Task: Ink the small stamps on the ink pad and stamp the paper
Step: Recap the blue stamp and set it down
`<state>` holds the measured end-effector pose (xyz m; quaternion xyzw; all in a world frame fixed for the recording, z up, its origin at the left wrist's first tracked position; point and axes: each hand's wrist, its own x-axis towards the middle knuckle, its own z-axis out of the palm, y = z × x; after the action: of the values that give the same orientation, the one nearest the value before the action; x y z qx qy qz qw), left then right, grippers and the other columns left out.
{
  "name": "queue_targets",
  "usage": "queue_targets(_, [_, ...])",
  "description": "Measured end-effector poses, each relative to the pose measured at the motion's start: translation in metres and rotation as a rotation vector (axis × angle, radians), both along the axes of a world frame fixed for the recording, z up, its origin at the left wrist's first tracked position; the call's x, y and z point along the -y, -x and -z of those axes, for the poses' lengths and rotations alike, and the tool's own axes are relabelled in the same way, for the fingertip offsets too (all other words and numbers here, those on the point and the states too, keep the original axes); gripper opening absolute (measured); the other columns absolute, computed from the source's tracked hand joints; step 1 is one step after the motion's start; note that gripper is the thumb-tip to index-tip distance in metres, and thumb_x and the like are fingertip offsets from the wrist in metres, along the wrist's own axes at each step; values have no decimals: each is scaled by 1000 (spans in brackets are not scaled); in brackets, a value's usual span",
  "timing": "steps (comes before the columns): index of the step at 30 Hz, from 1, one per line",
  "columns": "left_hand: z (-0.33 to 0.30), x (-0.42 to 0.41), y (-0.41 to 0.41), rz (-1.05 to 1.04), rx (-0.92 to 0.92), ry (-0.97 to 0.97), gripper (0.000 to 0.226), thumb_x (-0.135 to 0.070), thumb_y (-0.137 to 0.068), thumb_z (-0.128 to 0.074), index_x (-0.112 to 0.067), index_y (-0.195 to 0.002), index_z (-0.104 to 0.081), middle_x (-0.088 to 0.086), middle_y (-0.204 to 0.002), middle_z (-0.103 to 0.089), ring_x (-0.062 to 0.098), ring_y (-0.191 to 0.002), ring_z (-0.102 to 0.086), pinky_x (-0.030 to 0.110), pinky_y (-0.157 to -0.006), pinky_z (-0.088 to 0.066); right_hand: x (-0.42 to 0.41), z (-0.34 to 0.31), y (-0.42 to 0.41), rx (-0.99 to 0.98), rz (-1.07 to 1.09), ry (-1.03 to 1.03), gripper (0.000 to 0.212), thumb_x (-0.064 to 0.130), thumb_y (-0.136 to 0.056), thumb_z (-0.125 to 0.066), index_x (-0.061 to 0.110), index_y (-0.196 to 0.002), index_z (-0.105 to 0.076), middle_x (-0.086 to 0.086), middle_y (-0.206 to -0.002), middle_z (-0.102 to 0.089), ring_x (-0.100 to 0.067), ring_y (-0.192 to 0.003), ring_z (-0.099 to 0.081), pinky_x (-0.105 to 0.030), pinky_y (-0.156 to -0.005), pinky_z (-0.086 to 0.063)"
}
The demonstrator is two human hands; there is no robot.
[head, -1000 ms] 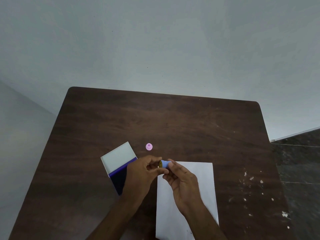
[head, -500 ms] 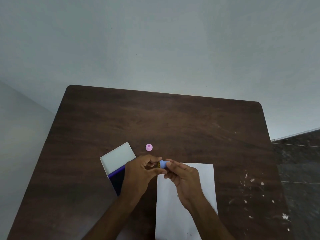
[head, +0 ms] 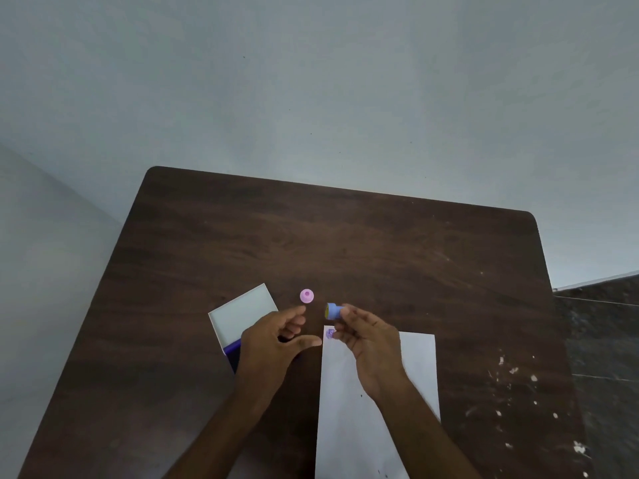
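My right hand (head: 368,344) pinches a small blue stamp (head: 333,311) by its body, held on its side above the top left corner of the white paper (head: 363,426), its yellowish face turned left. A faint purple print (head: 330,333) marks that corner. My left hand (head: 273,344) hovers just left of the stamp, fingers apart and empty, and hides most of the dark blue ink pad (head: 233,350). The pad's white lid (head: 242,314) stands open behind it. A pink stamp (head: 306,295) stands on the table beyond my hands.
The dark wooden table (head: 345,243) stands against a pale wall, its far half bare. White paint flecks (head: 511,371) dot its right side. A dark floor (head: 605,357) lies past the right edge.
My hands were together on the blue stamp; now the left hand has let go and drawn away to the left, fingers spread. The right hand keeps the stamp.
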<state>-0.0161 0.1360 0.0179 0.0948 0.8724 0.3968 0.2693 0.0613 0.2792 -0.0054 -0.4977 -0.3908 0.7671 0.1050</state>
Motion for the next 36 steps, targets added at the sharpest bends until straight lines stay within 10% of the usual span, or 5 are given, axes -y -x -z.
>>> queue_targets(11, [13, 20, 1, -86, 22, -13, 44, -38, -67, -79, -26, -107, -69, -20, -88, -67, -4, -79, -63, 1, -65, -43, 8, 31, 35, 434, -429, -836, 19, 24, -82, -72, 13, -98, -71, -3, -94, -73, -5, -66, -59, -5, -60, -40])
queue_targets(21, [19, 24, 7, -125, 38, -28, 43, -40, -67, -79, -27, -107, -69, -33, -78, -57, -17, -74, -56, -7, -58, -36, 9, 40, 39, 499, -692, -937, 33, 30, -88, -62, 11, -115, -62, -7, -116, -65, -18, -100, -59, -27, -92, -46])
queue_targets(36, [20, 26, 14, -121, 20, -69, 39, -44, -68, -76, -30, -104, -68, -29, -84, -60, -10, -76, -59, -6, -61, -38, 8, 32, 43, 500, -748, -1113, 32, 36, -84, -66, 17, -109, -61, -2, -112, -64, -12, -93, -53, -19, -83, -41])
